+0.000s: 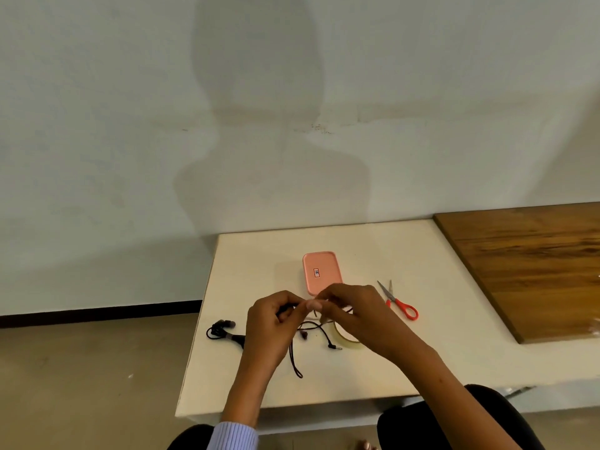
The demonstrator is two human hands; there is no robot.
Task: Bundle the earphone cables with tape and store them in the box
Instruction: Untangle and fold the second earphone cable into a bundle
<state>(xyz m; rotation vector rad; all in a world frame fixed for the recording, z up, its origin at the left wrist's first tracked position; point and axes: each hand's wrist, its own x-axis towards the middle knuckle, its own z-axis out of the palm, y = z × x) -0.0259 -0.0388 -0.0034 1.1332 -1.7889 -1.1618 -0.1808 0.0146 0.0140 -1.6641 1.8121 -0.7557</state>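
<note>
My left hand (271,319) and my right hand (352,311) meet above the white table, fingertips together, both pinching a black earphone cable (311,328). The cable's loop hangs down to the table, and its plug lies near the tape. A roll of clear tape (345,339) lies under my right wrist, partly hidden. A second black earphone (224,331), coiled into a bundle, lies to the left. Behind my hands sits the pink box (321,271) with its lid on.
Red-handled scissors (401,302) lie to the right of my hands. A wooden board (532,267) covers the table's right part. The white table's (406,261) left edge runs close to the bundled earphone. A wall stands behind.
</note>
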